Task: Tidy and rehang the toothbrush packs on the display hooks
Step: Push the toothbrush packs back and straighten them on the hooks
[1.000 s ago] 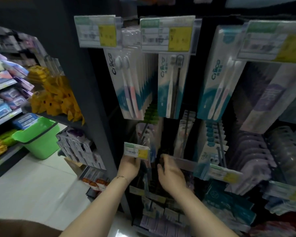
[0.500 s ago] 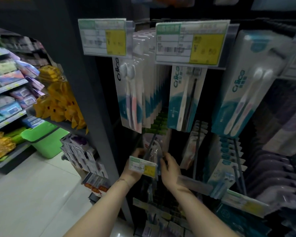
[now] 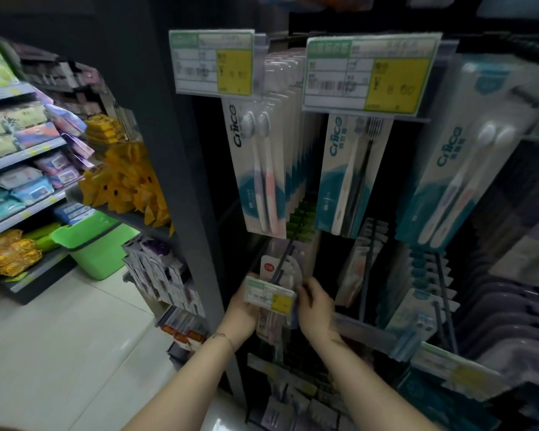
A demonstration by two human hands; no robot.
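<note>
Right of the matt dark post (image 3: 187,181), toothbrush packs (image 3: 262,169) show glossy clear plastic over printed card; left of it sit a smooth plastic basket (image 3: 97,247) and shiny floor tiles (image 3: 59,353).

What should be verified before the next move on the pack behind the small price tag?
1. Grip of the right hand on the toothbrush pack, pinching its right edge: ok.
2. Grip of the left hand on that pack: cannot tell, its fingers are hidden behind the price tag.
3. Pack's hole threaded on the hook rod: cannot tell, too dark.
4. Price tag faces outward: ok.
5. The upper packs hang above, apart from both hands: ok.
</note>
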